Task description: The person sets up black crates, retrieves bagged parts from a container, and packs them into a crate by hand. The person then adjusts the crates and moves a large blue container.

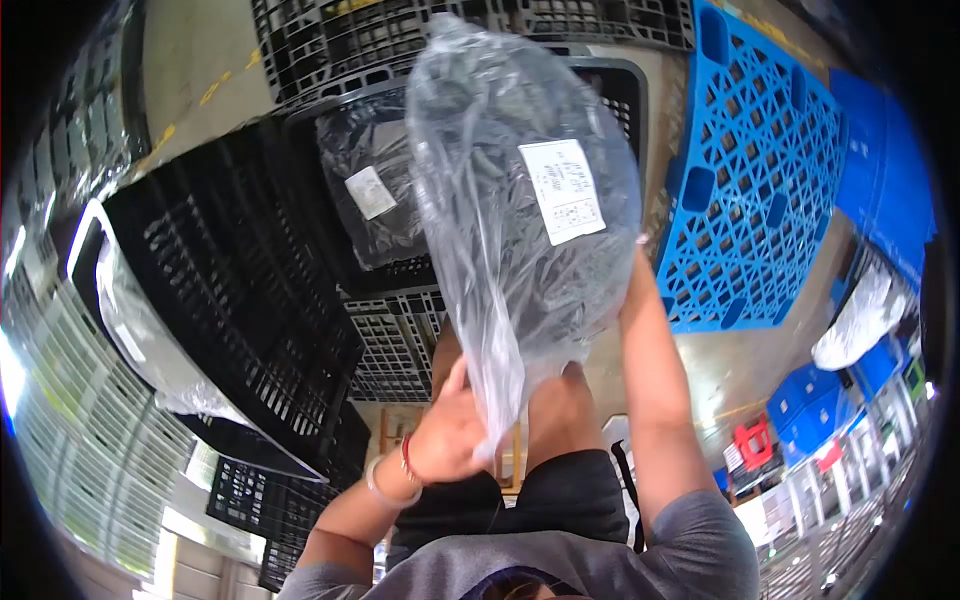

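A large clear plastic bag (500, 250) with dark contents is held up in front of me, above the crates. A white printed label (563, 192) is stuck on its side. My left hand (452, 432), with bracelets at the wrist, is closed around the gathered, twisted near end of the bag. At the bag's right edge, my right hand (637, 262) supports it from behind; most of its fingers are hidden by the bag. Behind it, a similar labelled bag (385, 235) lies in a black crate (365, 280).
On the left stands a tall black crate (230, 270) with another wrapped bag (150, 350) beside it. Black pallets (395, 350) lie beneath and behind. A blue pallet (755, 180) is at right, with blue boxes (810, 410) and a white bag (860, 320) farther off.
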`<state>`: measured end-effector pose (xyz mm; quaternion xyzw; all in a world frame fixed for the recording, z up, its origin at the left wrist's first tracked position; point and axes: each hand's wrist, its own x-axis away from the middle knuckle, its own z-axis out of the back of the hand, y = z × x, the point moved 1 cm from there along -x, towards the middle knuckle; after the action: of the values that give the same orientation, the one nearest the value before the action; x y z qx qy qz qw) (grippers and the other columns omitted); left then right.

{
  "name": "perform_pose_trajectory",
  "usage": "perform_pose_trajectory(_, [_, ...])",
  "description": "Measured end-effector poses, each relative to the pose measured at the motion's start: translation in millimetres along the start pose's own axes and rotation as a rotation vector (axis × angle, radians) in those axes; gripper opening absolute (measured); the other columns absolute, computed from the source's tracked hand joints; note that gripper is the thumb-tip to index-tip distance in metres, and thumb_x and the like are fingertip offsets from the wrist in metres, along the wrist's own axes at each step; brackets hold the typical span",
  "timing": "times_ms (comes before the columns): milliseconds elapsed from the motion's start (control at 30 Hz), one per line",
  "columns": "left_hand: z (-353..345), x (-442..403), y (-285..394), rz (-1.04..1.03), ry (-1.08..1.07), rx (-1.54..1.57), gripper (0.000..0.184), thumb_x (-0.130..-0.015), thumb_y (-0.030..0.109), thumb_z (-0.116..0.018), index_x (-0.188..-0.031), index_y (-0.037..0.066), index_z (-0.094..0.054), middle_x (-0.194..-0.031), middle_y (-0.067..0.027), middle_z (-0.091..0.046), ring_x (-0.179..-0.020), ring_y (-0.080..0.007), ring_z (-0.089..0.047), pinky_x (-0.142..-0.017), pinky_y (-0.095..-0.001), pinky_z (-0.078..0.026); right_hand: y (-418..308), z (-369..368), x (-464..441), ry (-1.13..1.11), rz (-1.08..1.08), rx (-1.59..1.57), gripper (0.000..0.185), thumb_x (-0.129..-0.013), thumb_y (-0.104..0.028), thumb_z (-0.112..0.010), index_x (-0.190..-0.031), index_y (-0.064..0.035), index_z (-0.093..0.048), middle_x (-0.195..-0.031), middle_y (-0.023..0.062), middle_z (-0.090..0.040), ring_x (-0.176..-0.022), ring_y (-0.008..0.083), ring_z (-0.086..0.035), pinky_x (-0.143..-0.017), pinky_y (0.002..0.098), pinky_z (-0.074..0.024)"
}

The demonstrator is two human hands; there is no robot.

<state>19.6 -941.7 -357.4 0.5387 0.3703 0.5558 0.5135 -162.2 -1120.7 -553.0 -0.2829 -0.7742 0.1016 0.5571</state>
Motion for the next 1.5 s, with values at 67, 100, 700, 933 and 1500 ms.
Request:
perform_pose_trajectory(67, [-6.5, 2.9, -33.1, 0.118, 0.092, -0.164, 0.007, -0.075, 0.009, -0.056, -0.081, 0.007, -0.060, -0.081, -0.0091, -0.059, -0.080, -0.0274, -0.058, -0.099, -0.0573, -0.019, -14.3, 9.8, -24.9, 0.122, 0.214, 0.287, 0.061, -0.088, -0.051, -0.031, -0.115, 0.0010, -0.049, -0.111, 0.0197, -0.054, -0.103, 0.0314, -0.051, -0.088, 0.0364, -0.0379])
perform_pose_trajectory(100, [-10.0, 8.9, -61.2, 0.194, 0.053, -0.247, 0.007, -0.077, 0.013, -0.057, -0.081, 0.007, -0.060, -0.075, -0.0080, -0.057, -0.075, -0.0261, -0.056, -0.099, -0.0562, -0.018, -16.6, 16.6, -39.1, 0.197, 0.321, 0.459, 0.061, -0.089, -0.051, -0.031, -0.114, 0.0015, -0.049, -0.110, 0.0204, -0.054, -0.102, 0.0320, -0.051, -0.087, 0.0369, -0.0381])
perform_pose_trajectory(700, [-16.1, -54.3, -241.3, 0.631, 0.869, 0.106, 0.048, -0.089, 0.039, -0.044, -0.102, -0.006, -0.050, -0.098, -0.0194, -0.057, -0.090, -0.0288, -0.055, -0.081, -0.0315, -0.041, -6.9, 0.2, -57.3, 0.522, 0.637, 0.910, 0.055, -0.090, -0.045, -0.035, -0.107, 0.0041, -0.052, -0.107, 0.0190, -0.056, -0.100, 0.0293, -0.052, -0.086, 0.0347, -0.0373])
perform_pose_trajectory(933, [-22.5, -102.2, -261.7, 0.797, 1.013, 0.179, 0.057, -0.088, 0.043, -0.043, -0.112, -0.009, -0.045, -0.101, -0.0219, -0.054, -0.095, -0.0305, -0.050, -0.086, -0.0342, -0.037, -15.5, 2.5, -87.8, 0.444, 0.274, 0.883, 0.069, -0.087, -0.053, -0.033, -0.118, 0.0073, -0.045, -0.120, 0.0201, -0.049, -0.111, 0.0292, -0.047, -0.093, 0.0319, -0.0329])
perform_pose_trajectory(1500, [-5.5, -46.6, -37.2, 0.454, 0.912, 0.101, 0.031, -0.090, 0.019, -0.042, -0.108, -0.004, -0.052, -0.118, -0.0213, -0.048, -0.106, -0.0337, -0.043, -0.094, -0.0370, -0.031, -61.0, -38.9, 50.0, 0.291, 0.306, 0.366, 0.043, -0.088, -0.030, -0.042, -0.114, 0.0040, -0.050, -0.110, 0.0137, -0.056, -0.099, 0.0223, -0.054, -0.086, 0.0325, -0.0418])
